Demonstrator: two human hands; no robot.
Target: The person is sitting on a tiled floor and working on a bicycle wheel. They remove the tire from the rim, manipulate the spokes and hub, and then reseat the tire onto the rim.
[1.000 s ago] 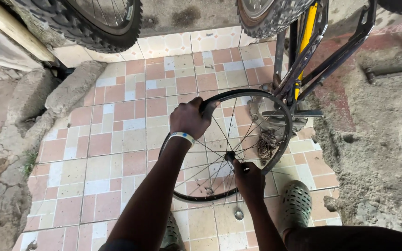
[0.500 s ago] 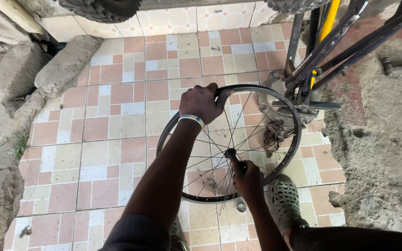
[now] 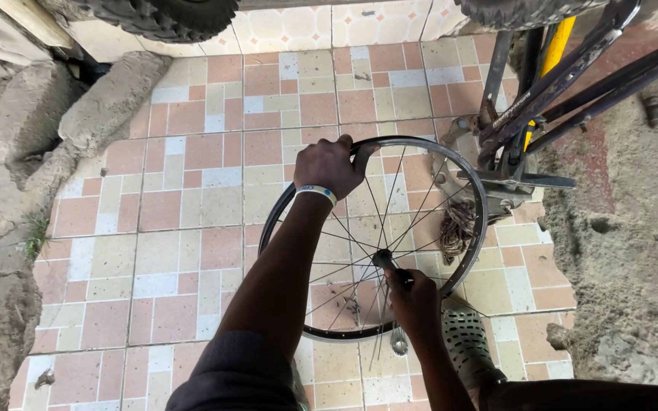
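Bare rim off the bike, standing on the tiles

I had the bare wheel (image 3: 375,240) upright on the tiled floor (image 3: 192,228), just beside the bike frame (image 3: 542,99). My left hand (image 3: 329,166) was clamped on the top of the rim, my right hand (image 3: 413,297) closed around the hub end. It looked light and stiff, but the thin spokes seemed bendable, so rim and axle felt like the safest grab points.
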